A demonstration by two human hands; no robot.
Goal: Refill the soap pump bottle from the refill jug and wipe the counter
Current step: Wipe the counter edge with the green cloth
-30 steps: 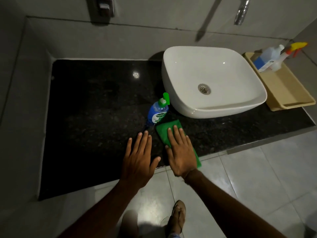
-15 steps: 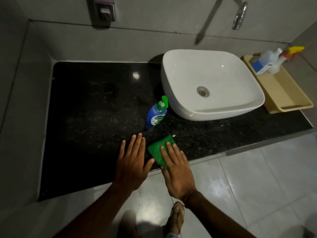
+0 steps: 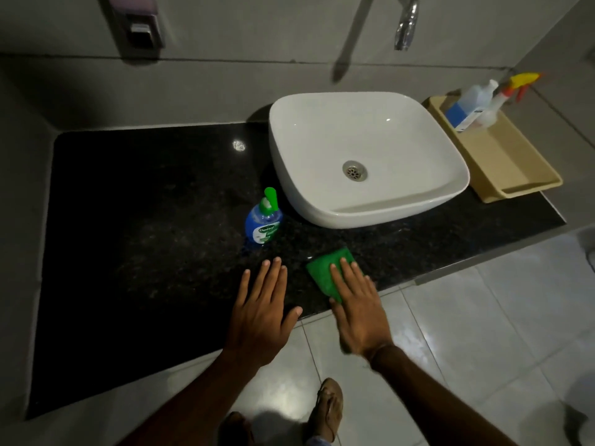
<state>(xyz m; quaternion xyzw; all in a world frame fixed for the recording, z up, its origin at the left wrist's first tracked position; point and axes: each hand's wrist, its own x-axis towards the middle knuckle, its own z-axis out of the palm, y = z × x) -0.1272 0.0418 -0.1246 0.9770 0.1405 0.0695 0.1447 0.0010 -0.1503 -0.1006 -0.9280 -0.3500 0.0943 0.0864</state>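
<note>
Counter (image 3: 145, 236) black granite; right hand (image 3: 360, 313) flat on green cloth (image 3: 323, 273).

We see the right hand (image 3: 359, 309) has slid the cloth (image 3: 328, 272) rightward along the counter's (image 3: 145, 236) front edge, away from the left hand (image 3: 260, 320).

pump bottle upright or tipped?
Upright: the pump bottle stands on its base on the counter, green pump on top.

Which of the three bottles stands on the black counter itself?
The blue pump bottle with the green top, left of the basin. The refill jug and the spray bottle are in the beige tray.
</note>
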